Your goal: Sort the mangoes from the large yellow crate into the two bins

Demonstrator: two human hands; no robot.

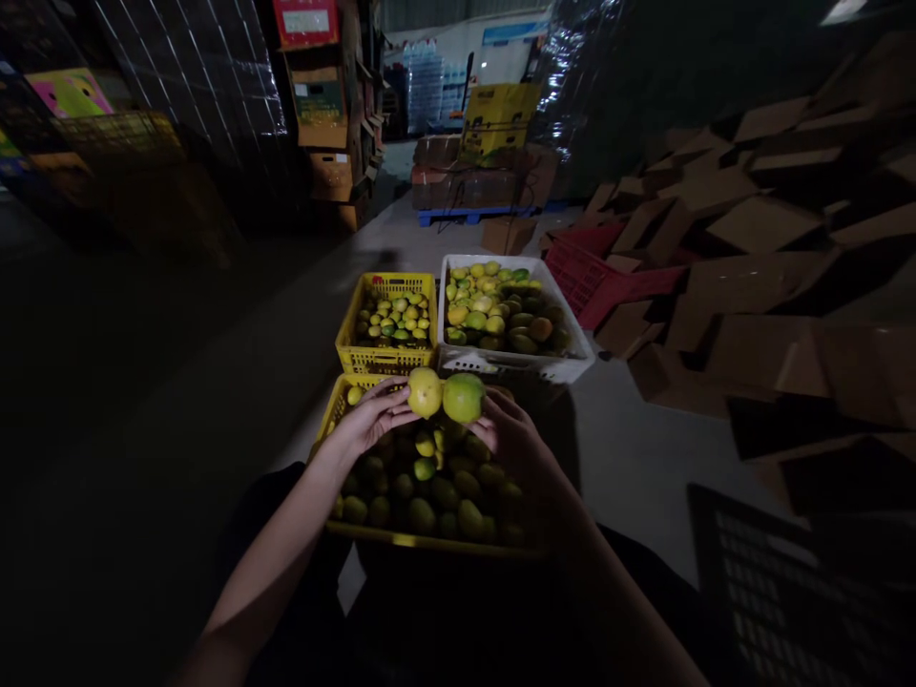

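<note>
In the head view my left hand [378,417] grips a yellow lemon [425,392] by its left side. My right hand [507,424] has its fingers round the right side of a greener lemon [464,398]. Both fruits are held up side by side, close together, above a yellow crate [422,542] full of lemons in shade. Just beyond it stand a smaller yellow crate [386,359] on the left and a white crate [515,363] on the right, both holding yellow and green lemons. Part of the near crate's load is hidden behind my hands.
Flattened and open cardboard boxes [765,224] are heaped on the right, beside a red crate [591,277]. Stacked cartons [322,110] stand at the back left. Farther back, a blue pallet [472,216] bears wrapped goods and yellow boxes [501,119].
</note>
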